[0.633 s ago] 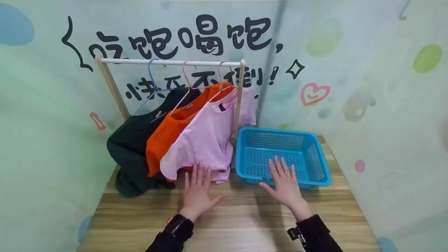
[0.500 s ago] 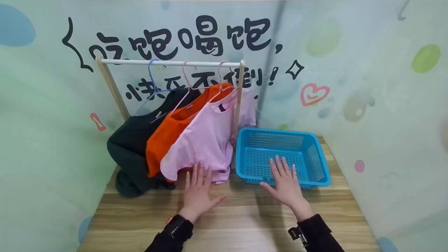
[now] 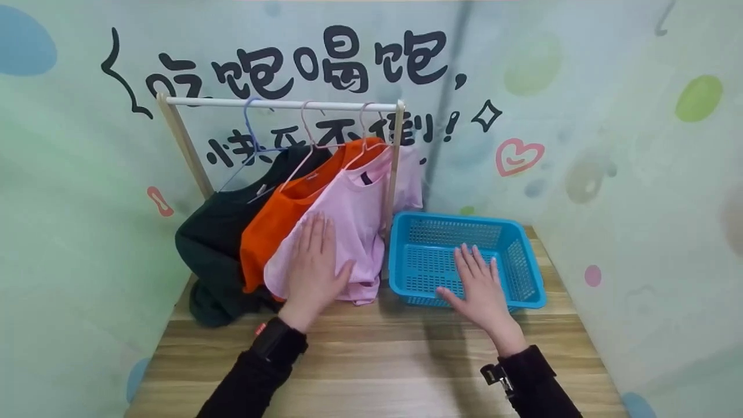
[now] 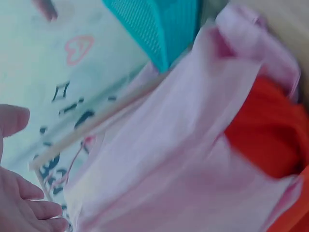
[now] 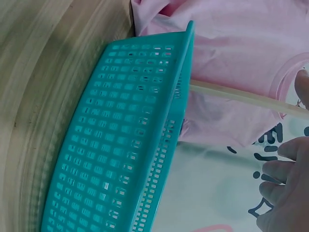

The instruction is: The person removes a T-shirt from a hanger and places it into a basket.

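Three shirts hang on hangers from a small wooden rack [image 3: 278,103]: dark green [image 3: 209,244], orange [image 3: 273,226] and pink [image 3: 360,215]. My left hand [image 3: 316,255] is flat with straight fingers over the lower front of the pink shirt [image 4: 183,159]; whether it touches the cloth I cannot tell. It holds nothing. My right hand [image 3: 479,278] is open with spread fingers above the front edge of the blue basket [image 3: 464,219], which has nothing in it. In the right wrist view the basket [image 5: 120,140] stands beside the pink shirt [image 5: 241,53].
The wooden table [image 3: 395,360] sits in a corner of pale printed walls. The rack's right post [image 3: 395,168] stands just left of the basket. The dark green shirt's hem bunches on the table at the back left.
My left hand has moved forward and up from the table onto the front of the pink shirt. The right hand has edged slightly farther over the basket.
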The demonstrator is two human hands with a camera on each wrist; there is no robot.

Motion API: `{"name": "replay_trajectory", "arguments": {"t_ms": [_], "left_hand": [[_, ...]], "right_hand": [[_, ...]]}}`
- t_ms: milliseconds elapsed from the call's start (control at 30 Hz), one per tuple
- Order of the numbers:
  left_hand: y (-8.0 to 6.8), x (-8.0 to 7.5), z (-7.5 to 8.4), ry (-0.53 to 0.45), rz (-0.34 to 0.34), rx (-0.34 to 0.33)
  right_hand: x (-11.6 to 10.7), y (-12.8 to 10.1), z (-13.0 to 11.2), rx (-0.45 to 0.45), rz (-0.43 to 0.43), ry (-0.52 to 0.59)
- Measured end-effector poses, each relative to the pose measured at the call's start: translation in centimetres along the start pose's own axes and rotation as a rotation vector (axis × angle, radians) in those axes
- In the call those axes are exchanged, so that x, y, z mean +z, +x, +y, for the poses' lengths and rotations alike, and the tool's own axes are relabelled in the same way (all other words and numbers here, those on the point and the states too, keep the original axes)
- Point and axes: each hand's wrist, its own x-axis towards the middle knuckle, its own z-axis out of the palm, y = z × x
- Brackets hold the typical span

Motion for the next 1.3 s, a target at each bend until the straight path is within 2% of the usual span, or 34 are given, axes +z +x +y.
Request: {"name": "replay_trajectory", "arguments": {"t_ms": [133, 267, 400, 700, 800, 967, 1233, 1300], "left_hand": [[2.2, -1.1, -0.9, 0.012, 0.027, -0.052], [4.0, -1.6, -1.6, -0.011, 0.017, -0.117], [5.5, -1.6, -2.0, -0.044, -0.01, -0.168], [8.1, -1.4, -1.9, -0.042, -0.095, -0.285], [8.6, -1.4, -2.2, -0.056, -0.116, -0.313], [8.9, -1.0, -2.5, -0.098, -0.127, -0.312], [8.8, -0.9, -3.0, -0.132, -0.068, -0.317], [8.7, -1.1, -3.3, -0.128, -0.021, -0.309]], "right_hand": [[0.2, 0.3, 0.2, 0.0, 0.021, 0.008], [0.9, 0.6, 0.4, 0.008, 0.038, 0.036], [1.5, 1.1, 0.5, 0.011, 0.052, 0.082], [2.6, 2.1, 0.1, 0.016, 0.05, 0.135], [3.0, 2.3, 0.0, 0.008, 0.047, 0.146], [3.6, 2.4, -0.2, -0.006, 0.039, 0.158], [3.6, 3.0, -0.8, -0.005, 0.007, 0.169], [3.4, 3.2, -1.1, -0.02, 0.013, 0.174]]}}
